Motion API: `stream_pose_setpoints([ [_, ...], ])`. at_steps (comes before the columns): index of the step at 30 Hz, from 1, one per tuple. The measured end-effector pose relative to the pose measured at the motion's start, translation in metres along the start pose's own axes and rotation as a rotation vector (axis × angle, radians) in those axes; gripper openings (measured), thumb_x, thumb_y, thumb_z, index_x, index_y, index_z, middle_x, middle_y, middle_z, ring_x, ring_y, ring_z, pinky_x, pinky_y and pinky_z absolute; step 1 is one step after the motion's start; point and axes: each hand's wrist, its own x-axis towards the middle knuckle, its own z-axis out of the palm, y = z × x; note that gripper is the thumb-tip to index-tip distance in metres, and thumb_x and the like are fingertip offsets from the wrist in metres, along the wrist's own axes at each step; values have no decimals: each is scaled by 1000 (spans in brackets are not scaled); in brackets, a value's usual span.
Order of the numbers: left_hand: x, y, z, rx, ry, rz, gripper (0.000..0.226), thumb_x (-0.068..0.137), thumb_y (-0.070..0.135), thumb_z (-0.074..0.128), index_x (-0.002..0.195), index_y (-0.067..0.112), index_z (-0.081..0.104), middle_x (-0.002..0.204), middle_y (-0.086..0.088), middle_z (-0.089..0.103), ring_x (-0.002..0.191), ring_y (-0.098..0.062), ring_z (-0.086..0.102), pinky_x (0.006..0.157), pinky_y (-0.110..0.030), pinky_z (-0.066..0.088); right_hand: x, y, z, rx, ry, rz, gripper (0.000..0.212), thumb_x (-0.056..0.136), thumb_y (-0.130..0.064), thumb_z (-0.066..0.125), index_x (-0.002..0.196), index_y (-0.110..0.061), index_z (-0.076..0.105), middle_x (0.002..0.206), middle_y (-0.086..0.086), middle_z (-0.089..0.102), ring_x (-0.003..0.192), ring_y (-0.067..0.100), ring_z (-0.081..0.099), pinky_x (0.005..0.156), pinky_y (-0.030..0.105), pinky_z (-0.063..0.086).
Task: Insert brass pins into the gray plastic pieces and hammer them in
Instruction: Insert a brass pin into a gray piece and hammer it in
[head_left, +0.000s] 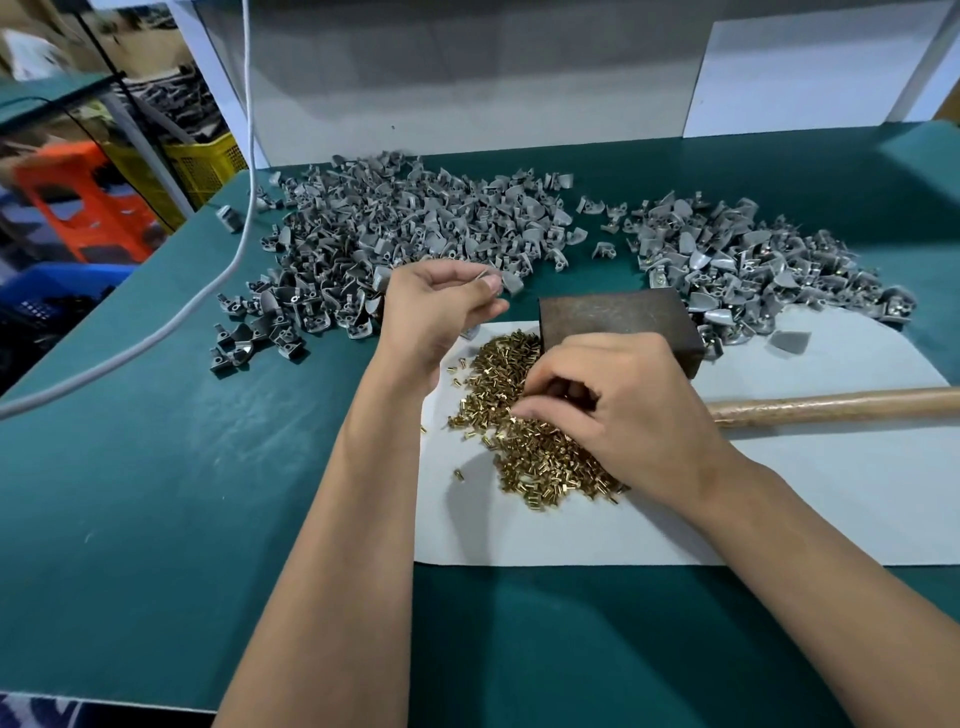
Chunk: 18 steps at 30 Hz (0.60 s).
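The green, felt-like desk (156, 493) fills most of the view, its near and right edges cut off by the frame. A white sheet (779, 509) lies on it, running out of view at the right. Across the back spread two heaps of gray plastic pieces: a large left heap (389, 223) and a smaller right heap (737, 260), the curved, shell-like shapes tangled so that single pieces are hard to separate. A dark, rusty-looking metal block (623, 317) stands on the sheet's far edge, its near corner hidden behind the right hand. A wooden handle (831, 405) lies to the right, its head end hidden by that hand and its other end cut off by the frame. A white cable (208, 301) trails across the left of the desk.

The pile of small shiny brass pins (519, 441) sits on the sheet, partly covered by the right hand (613, 410), whose curled fingers dip into the pile; whether they pinch a pin cannot be told. The left hand (441, 306) hovers just beyond the pins, beside the left heap, thumb and forefinger pinching a thin gray piece (480, 274), too blurred to make out further.
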Motion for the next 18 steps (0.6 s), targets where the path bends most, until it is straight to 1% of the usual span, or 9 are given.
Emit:
stream_pose_setpoints([
  [2,-1,0,3,-46,-28,-2,10,88,-5,73,96,1,75,81,-12,78,76,-25,75,83,-37,62,0,0,-2,43,41,34,25,84,-40,81,79,-17,72,75,-12,66,72,7,61,66,25,50],
  [3,-2,1,4,-72,-35,-3,11,88,-4,73,99,-1,74,81,-12,77,75,-24,75,76,-29,62,-1,0,-2,52,51,46,26,83,-41,81,78,-17,72,73,-11,66,70,8,61,65,27,49],
  [4,-3,2,7,-99,-42,-4,12,89,-3,72,101,-2,73,83,-13,77,75,-24,75,72,-26,61,-1,0,-2,58,60,56,26,82,-40,82,77,-17,72,72,-11,66,70,8,61,64,28,49],
  [6,-5,3,13,-172,-63,-10,13,92,-1,70,104,-6,73,91,-20,74,77,-28,72,71,-24,60,-1,0,-3,83,84,70,23,82,-36,84,77,-16,73,72,-9,67,69,9,62,64,29,50],
  [8,-7,4,18,-242,-93,-2,13,93,-2,67,103,-8,72,99,-25,71,81,-28,72,72,-24,60,-1,-2,-6,106,124,73,16,83,-29,85,82,-15,77,76,-9,70,72,9,65,67,29,52],
  [11,-9,5,24,-306,-154,25,13,92,-4,67,103,-4,73,95,-19,75,81,-26,74,75,-25,61,0,0,-10,134,169,74,5,88,-15,80,92,-13,79,83,-9,73,73,6,68,69,30,57],
  [13,-11,5,28,-289,-181,46,16,91,-4,68,105,0,73,94,-18,76,79,-24,73,74,-25,60,1,3,-12,170,187,99,9,88,-8,78,96,-11,79,85,-7,73,72,7,70,67,32,59],
  [16,-13,6,34,-233,-205,96,13,91,0,70,102,5,74,93,-17,76,75,-20,68,70,-29,57,0,9,-16,259,243,163,20,87,-3,77,106,-10,78,88,-4,75,69,13,74,63,26,62],
  [18,-15,7,38,-216,-214,119,10,91,1,70,99,5,74,91,-16,76,68,-17,63,64,-24,52,-1,15,-22,286,296,187,16,87,-4,78,102,-11,79,86,-5,76,69,12,75,61,26,62],
])
